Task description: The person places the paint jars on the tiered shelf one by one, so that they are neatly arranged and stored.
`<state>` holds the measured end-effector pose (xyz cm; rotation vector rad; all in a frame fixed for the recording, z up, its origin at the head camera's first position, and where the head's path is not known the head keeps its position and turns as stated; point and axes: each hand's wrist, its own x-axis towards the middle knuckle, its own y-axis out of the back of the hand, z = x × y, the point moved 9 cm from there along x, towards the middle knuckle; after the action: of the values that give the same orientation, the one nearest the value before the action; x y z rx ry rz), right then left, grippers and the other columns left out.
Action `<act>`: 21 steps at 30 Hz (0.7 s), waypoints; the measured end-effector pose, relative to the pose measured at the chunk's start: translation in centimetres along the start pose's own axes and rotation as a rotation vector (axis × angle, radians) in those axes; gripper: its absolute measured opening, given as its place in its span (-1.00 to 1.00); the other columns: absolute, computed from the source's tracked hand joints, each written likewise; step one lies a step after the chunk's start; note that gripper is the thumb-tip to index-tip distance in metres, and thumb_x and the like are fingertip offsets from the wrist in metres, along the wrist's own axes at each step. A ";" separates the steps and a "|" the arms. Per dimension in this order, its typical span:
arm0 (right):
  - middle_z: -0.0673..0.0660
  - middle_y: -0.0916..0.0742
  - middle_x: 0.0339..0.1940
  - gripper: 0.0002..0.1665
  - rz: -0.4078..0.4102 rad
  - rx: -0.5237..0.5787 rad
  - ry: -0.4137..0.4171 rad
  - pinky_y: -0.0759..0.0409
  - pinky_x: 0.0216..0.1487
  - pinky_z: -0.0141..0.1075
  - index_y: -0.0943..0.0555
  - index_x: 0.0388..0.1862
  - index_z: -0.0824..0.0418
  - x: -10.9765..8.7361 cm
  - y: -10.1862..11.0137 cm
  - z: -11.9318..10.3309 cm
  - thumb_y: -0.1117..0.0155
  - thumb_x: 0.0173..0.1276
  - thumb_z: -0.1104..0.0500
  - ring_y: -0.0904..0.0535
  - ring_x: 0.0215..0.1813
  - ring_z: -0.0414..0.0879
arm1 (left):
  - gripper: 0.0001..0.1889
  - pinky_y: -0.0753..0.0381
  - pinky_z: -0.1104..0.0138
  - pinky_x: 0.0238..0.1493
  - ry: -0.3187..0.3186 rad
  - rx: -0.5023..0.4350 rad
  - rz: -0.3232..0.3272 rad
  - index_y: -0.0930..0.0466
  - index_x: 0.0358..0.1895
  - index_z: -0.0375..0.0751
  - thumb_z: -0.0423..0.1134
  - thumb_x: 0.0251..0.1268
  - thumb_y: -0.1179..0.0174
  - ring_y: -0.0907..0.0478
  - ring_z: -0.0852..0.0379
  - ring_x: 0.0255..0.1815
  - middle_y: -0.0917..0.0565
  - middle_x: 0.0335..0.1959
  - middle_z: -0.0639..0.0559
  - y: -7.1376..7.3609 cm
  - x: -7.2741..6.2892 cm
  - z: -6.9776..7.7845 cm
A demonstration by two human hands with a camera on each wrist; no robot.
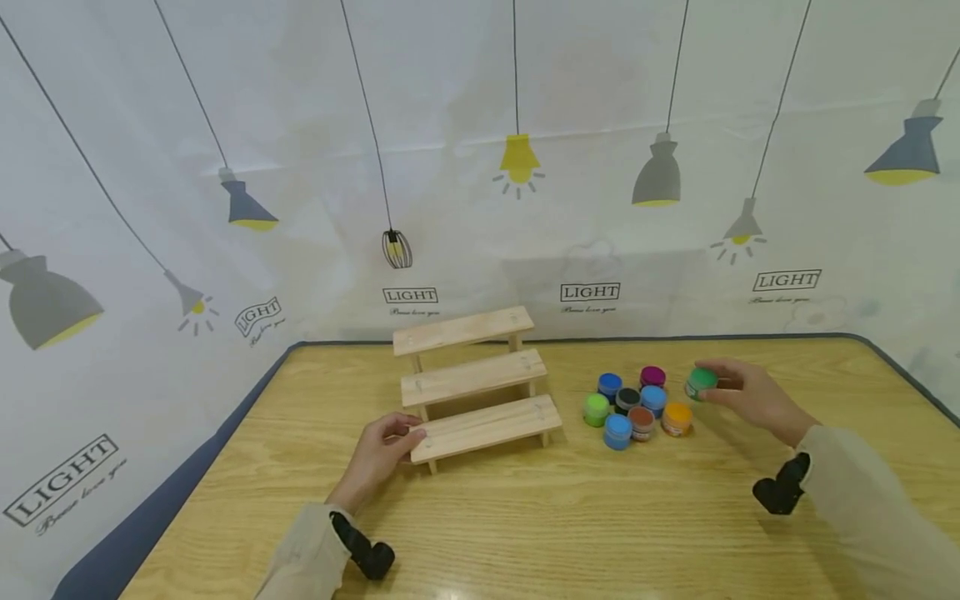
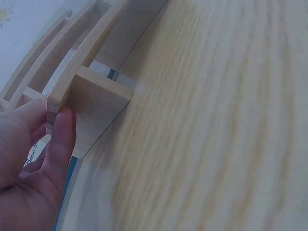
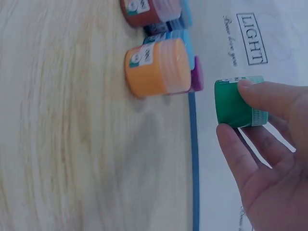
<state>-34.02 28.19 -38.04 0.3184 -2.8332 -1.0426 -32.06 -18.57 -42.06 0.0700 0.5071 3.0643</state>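
Note:
My left hand (image 1: 381,454) pinches the left end of the lowest step on a three-tier wooden stand (image 1: 487,429); in the left wrist view the thumb and fingers (image 2: 64,137) grip that board's corner. The stand's legs rest on the table. Off to the right, my right hand (image 1: 757,400) holds a small green paint jar (image 3: 233,103) between thumb and fingers, raised over the table. Just left of it sits a cluster of paint jars: an orange jar (image 1: 677,419), a purple jar (image 1: 652,377), a brown jar (image 1: 641,423), a black jar (image 1: 627,401) and several blue and light green ones.
The wooden table (image 1: 525,525) ends at the back against a pale wall covering (image 1: 465,208) printed with hanging lamps. A dark blue border (image 1: 720,337) runs along the table's far edge. Black wrist mounts (image 1: 783,487) sit on both sleeves.

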 end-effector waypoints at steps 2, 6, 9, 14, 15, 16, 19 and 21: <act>0.42 -0.38 0.13 -0.30 0.007 -0.020 0.011 -0.44 -0.08 0.02 -0.19 0.27 0.39 0.0 0.1 -0.7 -0.08 0.31 0.00 -0.33 0.08 0.31 | -0.78 -0.54 0.27 -0.39 0.002 -0.002 -0.001 -0.55 -0.16 -0.33 -0.30 0.15 -0.17 -0.47 0.14 -0.48 -0.45 -0.38 -0.08 0.0 0.0 0.0; 0.41 -0.38 0.14 -0.33 0.018 -0.032 0.051 -0.41 -0.07 0.06 -0.22 0.26 0.37 0.1 -0.1 -2.4 -0.09 0.30 0.01 -0.36 0.06 0.28 | -0.79 -0.54 0.27 -0.39 0.007 0.000 0.000 -0.55 -0.15 -0.34 -0.32 0.15 -0.16 -0.47 0.14 -0.48 -0.45 -0.38 -0.08 -0.1 0.0 0.0; 0.38 -0.41 0.13 -0.36 0.026 -0.022 0.082 -0.41 -0.06 0.04 -0.25 0.25 0.35 0.1 -0.5 -3.8 -0.10 0.30 0.03 -0.38 0.05 0.25 | -0.79 -0.54 0.27 -0.39 0.009 -0.002 0.000 -0.55 -0.16 -0.33 -0.31 0.15 -0.17 -0.48 0.14 -0.48 -0.45 -0.38 -0.08 0.0 -0.1 0.1; 0.31 -0.49 0.05 -0.39 0.021 -0.009 0.128 -0.42 -0.06 0.00 -0.30 0.22 0.31 0.4 -1.5 -6.0 -0.12 0.28 0.04 -0.41 0.03 0.18 | -0.79 -0.54 0.27 -0.39 0.010 0.000 0.000 -0.55 -0.16 -0.32 -0.30 0.16 -0.16 -0.48 0.13 -0.48 -0.47 -0.38 -0.09 0.1 -0.2 0.0; 0.31 -0.50 0.05 -0.39 0.015 -0.004 0.140 -0.42 -0.06 -0.01 -0.30 0.22 0.32 0.4 -1.7 -6.4 -0.13 0.28 0.05 -0.42 0.03 0.18 | -0.79 -0.54 0.27 -0.40 0.010 0.002 0.000 -0.55 -0.15 -0.32 -0.30 0.16 -0.16 -0.48 0.13 -0.48 -0.47 -0.38 -0.09 0.1 -0.2 0.1; 0.31 -0.50 0.05 -0.40 0.010 -0.002 0.153 -0.42 -0.06 -0.01 -0.30 0.22 0.32 0.5 -1.9 -6.9 -0.13 0.28 0.06 -0.42 0.03 0.18 | -0.79 -0.54 0.27 -0.40 0.012 0.001 0.002 -0.55 -0.15 -0.32 -0.30 0.16 -0.16 -0.48 0.13 -0.48 -0.47 -0.38 -0.09 0.1 -0.2 0.1; 0.28 -0.51 0.04 -0.41 0.004 -0.020 0.194 -0.44 -0.10 -0.09 -0.32 0.21 0.31 0.8 -2.6 -8.4 -0.15 0.26 0.08 -0.43 -0.01 0.12 | -0.79 -0.54 0.28 -0.40 0.014 0.002 0.005 -0.55 -0.16 -0.32 -0.30 0.16 -0.16 -0.49 0.13 -0.48 -0.47 -0.37 -0.09 0.1 -0.3 0.0; 0.28 -0.52 0.04 -0.42 -0.004 -0.019 0.219 -0.46 -0.12 -0.17 -0.34 0.20 0.32 1.0 -3.3 -9.5 -0.17 0.25 0.10 -0.45 -0.03 0.08 | -0.79 -0.54 0.28 -0.40 0.011 0.003 0.007 -0.55 -0.16 -0.33 -0.30 0.16 -0.16 -0.49 0.14 -0.48 -0.47 -0.38 -0.09 0.1 -0.3 0.1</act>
<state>-32.88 19.59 -32.96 0.4098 -2.6281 -0.9701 -31.76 -18.60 -41.94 0.0557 0.5129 3.0722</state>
